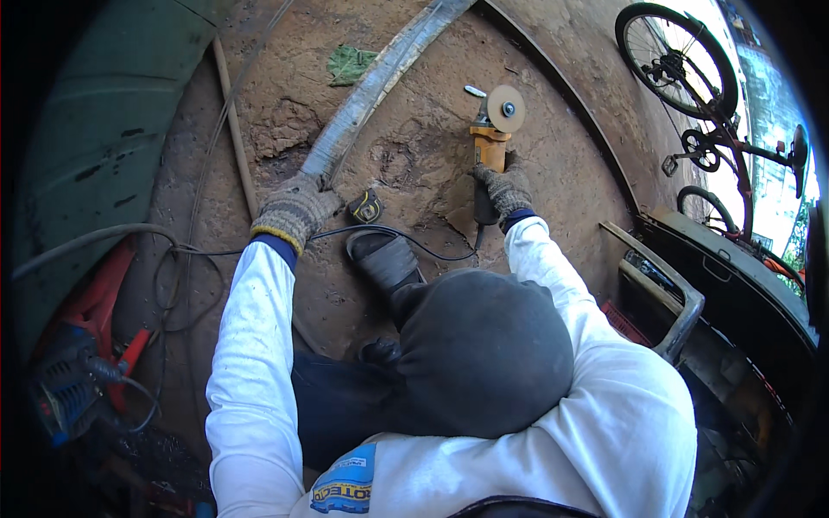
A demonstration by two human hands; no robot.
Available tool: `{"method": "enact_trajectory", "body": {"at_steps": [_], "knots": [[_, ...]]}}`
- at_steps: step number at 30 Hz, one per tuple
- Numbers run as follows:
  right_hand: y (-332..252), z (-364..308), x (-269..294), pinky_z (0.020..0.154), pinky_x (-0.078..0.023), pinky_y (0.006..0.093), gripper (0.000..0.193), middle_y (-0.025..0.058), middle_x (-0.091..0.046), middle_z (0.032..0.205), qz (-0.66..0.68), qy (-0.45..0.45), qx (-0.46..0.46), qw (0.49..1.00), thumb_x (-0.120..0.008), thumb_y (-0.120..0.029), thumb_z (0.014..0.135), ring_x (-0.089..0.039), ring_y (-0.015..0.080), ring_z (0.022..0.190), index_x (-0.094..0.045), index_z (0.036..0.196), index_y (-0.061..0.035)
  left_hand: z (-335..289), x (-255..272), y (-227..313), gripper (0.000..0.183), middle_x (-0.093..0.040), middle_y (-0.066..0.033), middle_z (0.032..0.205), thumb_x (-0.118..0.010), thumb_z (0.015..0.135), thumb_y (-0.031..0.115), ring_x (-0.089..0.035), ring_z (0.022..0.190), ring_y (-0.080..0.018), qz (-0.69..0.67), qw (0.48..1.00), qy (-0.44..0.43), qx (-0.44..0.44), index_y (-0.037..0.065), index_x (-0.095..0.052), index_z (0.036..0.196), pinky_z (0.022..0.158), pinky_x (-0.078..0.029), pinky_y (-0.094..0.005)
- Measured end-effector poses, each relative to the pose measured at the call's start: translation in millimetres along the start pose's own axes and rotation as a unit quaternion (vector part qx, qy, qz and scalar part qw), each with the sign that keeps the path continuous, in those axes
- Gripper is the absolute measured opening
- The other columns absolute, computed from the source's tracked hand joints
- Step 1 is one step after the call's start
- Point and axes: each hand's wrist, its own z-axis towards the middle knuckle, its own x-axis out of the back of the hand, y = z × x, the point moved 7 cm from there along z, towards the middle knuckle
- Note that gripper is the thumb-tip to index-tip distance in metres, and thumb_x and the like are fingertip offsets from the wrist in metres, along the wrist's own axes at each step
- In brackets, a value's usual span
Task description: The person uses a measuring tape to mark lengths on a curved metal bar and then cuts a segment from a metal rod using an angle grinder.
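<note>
My left hand [299,210], in a grey knit work glove, is closed around the near end of a long flat grey metal strip [377,89]. The strip runs from there up and away to the top of the view. In my right hand [506,191], also gloved, is an angle grinder [490,147] with a yellow-orange body. Its round tan disc [506,109] points away from me, well to the right of the strip and apart from it. Between my hands a tape measure [365,207] lies on the ground, beside my sandalled foot [385,259].
The grinder's black cord [414,244] crosses the ground leftward. A wooden pole [234,129] and cables lie at left, beside a green metal panel [104,129]. A red and blue machine [78,371] stands lower left. At right are a long dark metal bar [580,104] and a bicycle [717,121].
</note>
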Motion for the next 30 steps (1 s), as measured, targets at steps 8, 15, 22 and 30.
{"method": "enact_trajectory", "body": {"at_steps": [8,15,22,30], "knots": [[-6,-7,-5,0.099,-0.051,0.0416,0.092,0.0215,-0.065,0.125,-0.106,0.089,0.062,0.988,-0.088,-0.026,0.072,-0.065,0.0350,0.113,-0.038,0.144,-0.0017,-9,-34,-39,0.047,-0.070,-0.0206,0.114,-0.065,0.089,0.037,-0.069,0.104,-0.0341,-0.146,0.989,0.012,0.022,0.006,-0.066,0.125,0.094,-0.053,-0.0448],[-6,-15,-17,0.096,-0.051,0.0413,0.098,0.0204,-0.066,0.123,-0.075,0.089,0.039,0.992,-0.088,-0.028,0.071,-0.066,0.0331,0.109,-0.033,0.147,0.0008,-25,-57,-58,0.029,-0.070,-0.0120,0.090,-0.062,0.096,0.024,-0.070,0.077,-0.0182,-0.360,0.933,0.021,-0.008,0.003,-0.067,0.115,0.072,-0.057,-0.0344],[-36,-29,-34,0.099,-0.050,0.0397,0.100,0.0205,-0.061,0.128,-0.063,0.081,0.080,0.991,-0.087,-0.020,0.074,-0.063,0.0327,0.115,-0.026,0.151,-0.0007,-58,-21,-69,0.020,-0.067,-0.0054,0.085,-0.060,0.099,0.016,-0.066,0.072,-0.0125,-0.475,0.874,0.101,-0.013,0.004,-0.064,0.114,0.066,-0.056,-0.0293],[-67,-37,-85,0.095,-0.051,0.0398,0.104,0.0189,-0.060,0.126,-0.025,0.031,0.120,0.992,-0.088,-0.019,0.071,-0.063,0.0309,0.112,-0.022,0.149,-0.0002,-70,1,-102,0.017,-0.067,-0.0040,0.092,-0.062,0.098,0.013,-0.066,0.079,-0.0122,-0.502,0.840,0.204,-0.033,0.001,-0.063,0.111,0.071,-0.055,-0.0281]]}}
